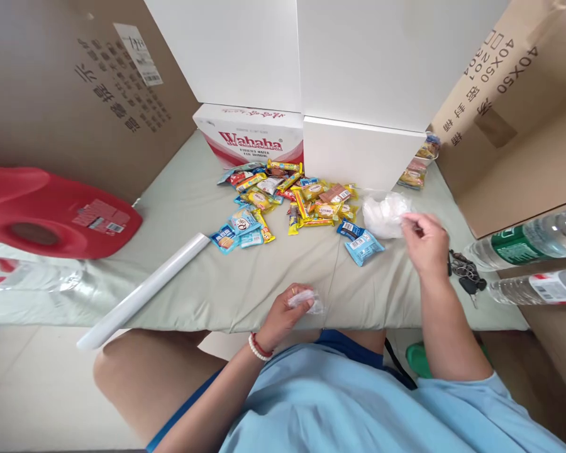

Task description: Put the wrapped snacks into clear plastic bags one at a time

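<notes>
My left hand (287, 309) is closing its grip around a small crumpled clear wrapper (306, 301) at the near edge of the desk (207, 283), fingers curled loosely over it so the plastic is poking out at three o'clock. My right hand (424, 242) is pinching the edge of a bunched clear plastic bag (384, 214) between thumb and forefinger, with the other fingers half folded; the bag is lying just at nine o'clock of that hand. Handling this well, I judge, means keeping the pinch light on the thin film so it is not tearing, and keeping the left grip firm enough that the slippery wrapper is not sliding out.

At seven o'clock of the bag, close to it, a pale blue snack packet (364, 246) is lying flat. Further toward twelve o'clock a pile of snack packets (287, 198) is spreading across the middle of the desk, yellow, blue and red mixed together. A white roll (144, 292) is lying at ten o'clock of my left hand, its end hanging past the near edge. A bunch of keys (465, 270) is resting at three o'clock of my right wrist, and beyond it two water bottles (532, 242) are lying on their sides.

The desk is wearing a pale green cloth. A red jug (47, 211) is lying far off at nine o'clock. At twelve o'clock a red and white carton (249, 135) and a white box (358, 151) are standing, with large brown cardboard boxes (75, 82) leaning at both sides.
</notes>
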A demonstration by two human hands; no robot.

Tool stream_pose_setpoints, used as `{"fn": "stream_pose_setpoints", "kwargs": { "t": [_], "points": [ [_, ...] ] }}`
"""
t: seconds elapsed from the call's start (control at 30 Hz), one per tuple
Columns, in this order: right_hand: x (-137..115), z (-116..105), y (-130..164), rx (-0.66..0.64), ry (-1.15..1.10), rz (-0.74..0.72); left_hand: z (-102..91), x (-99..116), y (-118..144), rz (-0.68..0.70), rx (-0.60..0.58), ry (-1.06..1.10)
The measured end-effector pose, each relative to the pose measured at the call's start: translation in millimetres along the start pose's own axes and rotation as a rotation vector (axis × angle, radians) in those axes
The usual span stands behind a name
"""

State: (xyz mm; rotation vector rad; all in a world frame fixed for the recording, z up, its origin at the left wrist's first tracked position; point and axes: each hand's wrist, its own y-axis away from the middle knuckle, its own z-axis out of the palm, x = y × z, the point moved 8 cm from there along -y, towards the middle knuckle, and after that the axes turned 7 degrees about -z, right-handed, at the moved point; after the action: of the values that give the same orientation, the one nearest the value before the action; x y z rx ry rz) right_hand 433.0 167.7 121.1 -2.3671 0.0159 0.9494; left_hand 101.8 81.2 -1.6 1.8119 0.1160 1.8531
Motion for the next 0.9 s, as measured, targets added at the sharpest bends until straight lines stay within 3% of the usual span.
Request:
{"fn": "stream_pose_setpoints", "kwargs": {
  "t": [0.07,0.2,0.27,0.33,0.4,0.43,0.47,0.57,0.63,0.73,0.83,0.9],
  "points": [
    [14,-1,-27,-0.003,0.188,-0.075,-4.6,-12,8,-0.060,0.020,0.070],
    [46,37,-46,-0.371,0.392,-0.057,-13.1,-22,19,-0.107,0.087,0.226],
    [37,30,-41,-0.290,0.407,-0.116,-15.6,-19,21,-0.079,0.108,0.298],
    [11,10,-26,-0.068,0.336,-0.180,-16.9,-14,21,-0.040,0.115,0.365],
    [-15,1,2,0.060,0.181,-0.148,-17.4,-10,17,-0.007,0.115,0.410],
    [-25,6,19,0.050,0.070,-0.092,-16.1,-8,15,-0.001,0.101,0.414],
    [-34,21,39,-0.045,-0.068,-0.019,-15.0,-8,12,-0.002,0.098,0.395],
    [-62,99,122,-0.621,-0.519,0.262,-7.2,-8,6,-0.021,0.083,0.258],
    [-78,133,164,-0.814,-0.703,0.392,0.9,-9,5,-0.032,0.032,0.176],
    [-81,152,173,-0.796,-0.805,0.459,0.8,-11,9,-0.025,-0.003,0.145],
    [-75,148,155,-0.683,-0.762,0.442,-25.2,-10,14,0.020,0.219,0.144],
    [-77,143,146,-0.634,-0.691,0.398,-32.2,-9,17,0.019,0.291,0.123]
  ]
}}
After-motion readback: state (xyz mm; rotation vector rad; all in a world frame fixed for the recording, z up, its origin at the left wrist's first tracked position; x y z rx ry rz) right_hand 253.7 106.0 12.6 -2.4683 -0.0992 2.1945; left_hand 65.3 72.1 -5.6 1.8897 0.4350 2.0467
